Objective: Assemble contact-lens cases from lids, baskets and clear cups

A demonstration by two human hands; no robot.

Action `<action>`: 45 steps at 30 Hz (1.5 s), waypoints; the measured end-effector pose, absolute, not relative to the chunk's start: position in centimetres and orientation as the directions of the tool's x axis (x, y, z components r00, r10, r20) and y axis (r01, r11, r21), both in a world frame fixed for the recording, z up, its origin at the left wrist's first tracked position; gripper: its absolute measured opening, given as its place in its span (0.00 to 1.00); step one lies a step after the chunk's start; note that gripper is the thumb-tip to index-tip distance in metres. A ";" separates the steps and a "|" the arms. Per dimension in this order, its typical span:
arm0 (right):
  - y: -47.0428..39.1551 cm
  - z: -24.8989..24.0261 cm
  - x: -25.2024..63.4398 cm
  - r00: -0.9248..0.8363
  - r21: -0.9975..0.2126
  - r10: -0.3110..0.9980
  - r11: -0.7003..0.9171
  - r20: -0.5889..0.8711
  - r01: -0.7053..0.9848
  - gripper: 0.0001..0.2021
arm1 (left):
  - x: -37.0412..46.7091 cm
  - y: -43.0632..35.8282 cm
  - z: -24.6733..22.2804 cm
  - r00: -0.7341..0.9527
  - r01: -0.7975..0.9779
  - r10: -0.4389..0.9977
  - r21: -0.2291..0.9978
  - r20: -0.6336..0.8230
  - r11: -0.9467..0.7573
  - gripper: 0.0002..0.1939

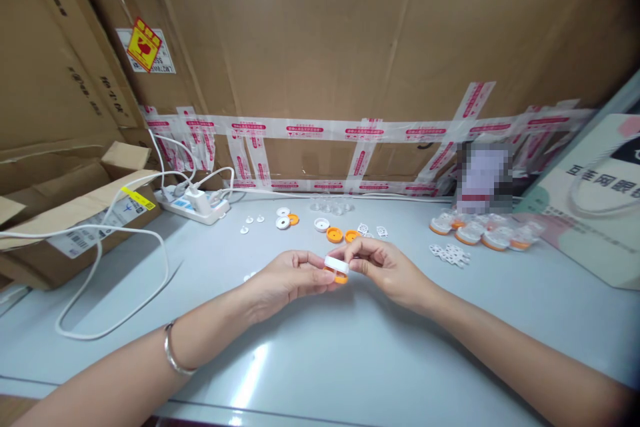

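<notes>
Between my hands, above the tabletop, is a small round case (337, 265) with a white top and an orange bottom. My left hand (287, 280) wraps its thumb and fingers around the left side. From the right, my right hand (393, 273) pinches the edge of the white top with thumb and forefinger. Just behind lie a white round cap (321, 225), an orange cap (335, 234) and a second orange cap (352, 236), partly behind my right fingers. Flat white perforated pieces (382, 231) rest nearby.
Small white parts (249, 219) and white discs (283, 221) lie at left. Clear pieces (333, 204) stand at the back. Several orange-based cases (470, 233) and flat white pieces (451, 254) sit at right. A power strip (195, 207), loose cable (165, 267) and cardboard box (75, 213) occupy the left.
</notes>
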State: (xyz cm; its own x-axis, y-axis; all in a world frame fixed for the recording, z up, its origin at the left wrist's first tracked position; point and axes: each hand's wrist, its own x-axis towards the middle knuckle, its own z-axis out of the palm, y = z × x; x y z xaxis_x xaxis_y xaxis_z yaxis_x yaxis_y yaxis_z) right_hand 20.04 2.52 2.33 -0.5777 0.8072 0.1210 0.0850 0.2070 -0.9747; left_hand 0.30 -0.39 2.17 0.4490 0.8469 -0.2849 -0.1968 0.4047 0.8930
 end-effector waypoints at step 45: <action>2.2 1.0 20.8 -0.749 -0.464 0.471 0.851 0.466 0.246 0.14 | 0.4 0.4 -0.1 0.446 -0.139 0.879 0.958 -0.166 0.252 0.22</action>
